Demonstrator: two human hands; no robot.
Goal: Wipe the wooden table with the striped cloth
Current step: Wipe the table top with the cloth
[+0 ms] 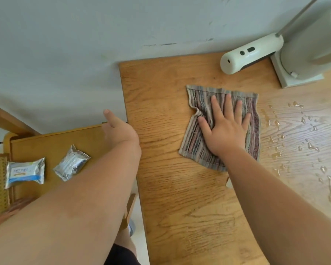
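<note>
The striped cloth [221, 127] is lying flat on the wooden table [180, 197], near the far end. The right hand [225, 129] is pressing down on it with the palm flat and all the fingers spread apart — it is not gripping, just lying on top. One corner of the cloth is bunching up a little beside the thumb.

To the right of the cloth, water [302, 136] is sitting on the wood in shiny drops and a thin puddle. The wood to the left is looking dry, with dark wavy lines in it.

The left hand [118, 129] is hanging over the left edge of the table, holding nothing. Its thumb is sticking up, and I cannot tell how the other fingers are curling.

At the far right corner a white lamp [256, 52] is standing on a square base, close to the pale wall [84, 44].

Lower down on the left, a smaller wooden stand [52, 148] is holding two shiny packets — a blue and white packet [25, 172] and a silver packet [72, 162].
</note>
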